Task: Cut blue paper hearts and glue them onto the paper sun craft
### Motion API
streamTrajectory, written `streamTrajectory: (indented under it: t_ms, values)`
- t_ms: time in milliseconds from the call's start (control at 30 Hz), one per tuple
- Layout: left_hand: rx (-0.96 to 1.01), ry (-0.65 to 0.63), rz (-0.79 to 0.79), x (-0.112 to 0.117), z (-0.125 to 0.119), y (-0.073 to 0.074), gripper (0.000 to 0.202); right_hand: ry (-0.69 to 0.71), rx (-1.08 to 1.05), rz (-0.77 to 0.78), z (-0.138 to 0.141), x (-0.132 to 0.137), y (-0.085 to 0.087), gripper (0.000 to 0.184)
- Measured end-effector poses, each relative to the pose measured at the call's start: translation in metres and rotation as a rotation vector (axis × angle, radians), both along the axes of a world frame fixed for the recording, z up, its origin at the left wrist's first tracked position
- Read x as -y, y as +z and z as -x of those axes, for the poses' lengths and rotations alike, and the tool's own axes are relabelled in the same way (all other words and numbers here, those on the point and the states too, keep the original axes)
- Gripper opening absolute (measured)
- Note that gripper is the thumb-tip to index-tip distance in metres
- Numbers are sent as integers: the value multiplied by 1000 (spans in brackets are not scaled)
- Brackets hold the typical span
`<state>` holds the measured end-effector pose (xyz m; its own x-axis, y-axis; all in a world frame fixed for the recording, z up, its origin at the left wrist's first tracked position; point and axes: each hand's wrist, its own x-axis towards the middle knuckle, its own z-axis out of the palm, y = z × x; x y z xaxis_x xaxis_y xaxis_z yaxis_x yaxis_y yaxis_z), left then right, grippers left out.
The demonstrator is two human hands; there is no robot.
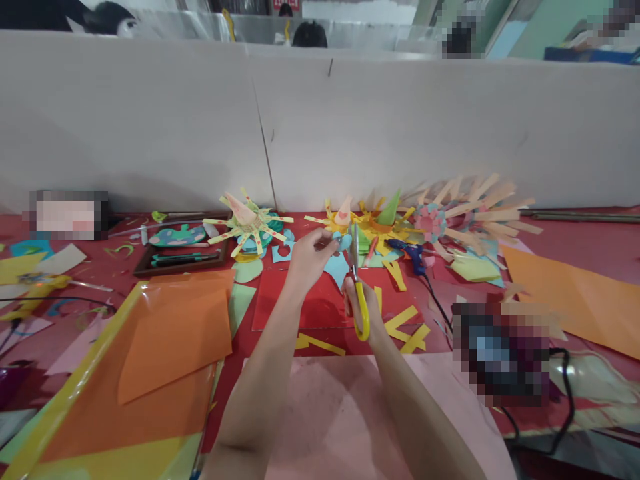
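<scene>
My left hand (309,257) pinches a light blue paper piece (338,263) above the red table. My right hand (361,308) is closed through the yellow handles of a pair of scissors (357,287). The blades point up and away and meet the blue paper's right edge. Yellow paper strips (406,327) lie on the table just right of my right hand. A red sheet (305,303) lies flat under both hands.
Paper sunburst flowers (249,223) (453,217) line the white partition (320,127). A blue glue gun (410,255) lies right of the scissors. Orange sheets (175,340) (575,293) sit left and right, a pink sheet (340,420) near me, a tool tray (180,257) at left.
</scene>
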<state>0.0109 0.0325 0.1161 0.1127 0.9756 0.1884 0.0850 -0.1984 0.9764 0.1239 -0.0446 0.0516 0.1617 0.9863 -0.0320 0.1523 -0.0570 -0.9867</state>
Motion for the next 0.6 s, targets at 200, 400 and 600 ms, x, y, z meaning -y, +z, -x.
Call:
streamTrajectory:
  t_ms: [200, 400, 600]
  values:
    - [-6, -5, -6, -1, -1, -3, 11, 7, -18, -8, -1, -1, -6, 44]
    - [18, 7, -25, -2, -1, -7, 10, 3, 4, -13, -2, -1, -6, 44]
    - [-14, 19, -48, -3, -2, -8, 12, 10, 16, -45, -3, -2, -12, 42]
